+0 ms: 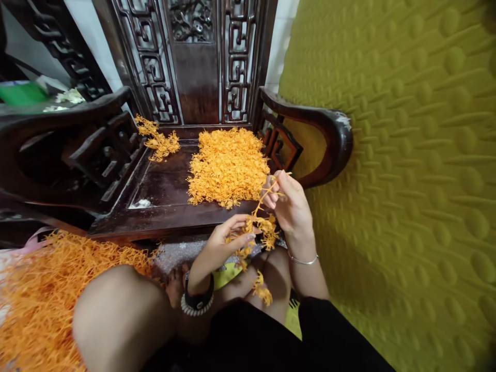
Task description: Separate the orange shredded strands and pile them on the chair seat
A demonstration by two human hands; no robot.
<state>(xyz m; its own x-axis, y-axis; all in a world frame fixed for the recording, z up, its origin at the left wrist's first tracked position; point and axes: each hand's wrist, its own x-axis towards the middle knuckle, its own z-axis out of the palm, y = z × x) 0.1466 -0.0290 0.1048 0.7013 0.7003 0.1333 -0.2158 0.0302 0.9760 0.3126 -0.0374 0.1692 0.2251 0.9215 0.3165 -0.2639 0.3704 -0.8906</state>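
Observation:
Between my hands hangs an orange branched sprig with a thin stem and frilly clusters. My right hand pinches the upper end of its stem. My left hand is lower and to the left, fingers curled round the frilly part. A loose orange cluster lies on or hangs over my lap. Just beyond my hands, a thick block of orange frilly pieces rests on the seat of a dark carved wooden chair. A smaller orange bunch lies at the seat's back left.
At the lower left is a big heap of orange strands beside my knee. The chair's curved right armrest stands near my right hand, with a yellow-green textured surface beyond. A green object is at the upper left.

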